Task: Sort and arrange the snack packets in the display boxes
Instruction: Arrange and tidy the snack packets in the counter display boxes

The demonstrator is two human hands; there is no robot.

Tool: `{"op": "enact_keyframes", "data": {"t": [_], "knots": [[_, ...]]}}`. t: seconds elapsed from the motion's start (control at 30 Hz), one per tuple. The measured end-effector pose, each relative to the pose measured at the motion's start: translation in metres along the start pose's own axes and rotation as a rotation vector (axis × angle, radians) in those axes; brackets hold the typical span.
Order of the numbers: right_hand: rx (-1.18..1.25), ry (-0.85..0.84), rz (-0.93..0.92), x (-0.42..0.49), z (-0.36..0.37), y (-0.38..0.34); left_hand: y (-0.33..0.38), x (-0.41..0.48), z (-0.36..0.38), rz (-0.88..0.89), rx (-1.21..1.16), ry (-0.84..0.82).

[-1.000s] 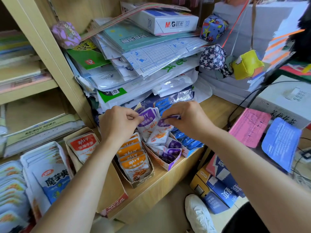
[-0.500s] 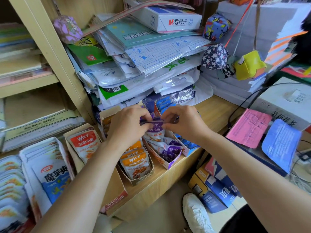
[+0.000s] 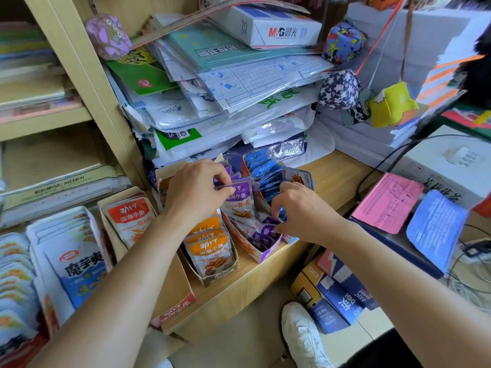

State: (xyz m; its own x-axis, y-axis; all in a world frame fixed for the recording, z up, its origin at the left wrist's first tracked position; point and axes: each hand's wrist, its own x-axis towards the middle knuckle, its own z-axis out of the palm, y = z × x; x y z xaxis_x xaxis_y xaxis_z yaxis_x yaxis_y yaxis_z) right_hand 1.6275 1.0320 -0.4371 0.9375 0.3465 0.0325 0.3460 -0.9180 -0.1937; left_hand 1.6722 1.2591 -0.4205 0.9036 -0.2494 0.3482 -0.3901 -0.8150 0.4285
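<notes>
The left hand (image 3: 196,192) pinched an upright purple packet (image 3: 240,200) in the purple box (image 3: 261,251); the right hand (image 3: 300,211), at three o'clock, gripped front packets. Tugging might tip them onto the counter (image 3: 332,176).

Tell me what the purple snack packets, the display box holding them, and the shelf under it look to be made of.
Purple snack packets: glossy printed plastic or foil film, judging by the sheen and soft creases.
Display box: thin printed cardboard, with a plain brown edge showing where it is cut.
Shelf: pale wood-grain board, matte; probably laminate rather than solid wood, though that cannot be told.
</notes>
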Motion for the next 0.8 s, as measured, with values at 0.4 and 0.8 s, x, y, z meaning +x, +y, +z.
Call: {"op": "enact_keyframes", "data": {"t": [0.4,0.8], "knots": [[-0.055,0.004,0.004,-0.001,0.006,-0.002,0.000,-0.001,-0.001,-0.005,-0.022,0.012],[0.627,0.472,0.190,-0.015,-0.044,0.021,0.001,0.002,0.000,-0.015,0.015,0.046]]}}
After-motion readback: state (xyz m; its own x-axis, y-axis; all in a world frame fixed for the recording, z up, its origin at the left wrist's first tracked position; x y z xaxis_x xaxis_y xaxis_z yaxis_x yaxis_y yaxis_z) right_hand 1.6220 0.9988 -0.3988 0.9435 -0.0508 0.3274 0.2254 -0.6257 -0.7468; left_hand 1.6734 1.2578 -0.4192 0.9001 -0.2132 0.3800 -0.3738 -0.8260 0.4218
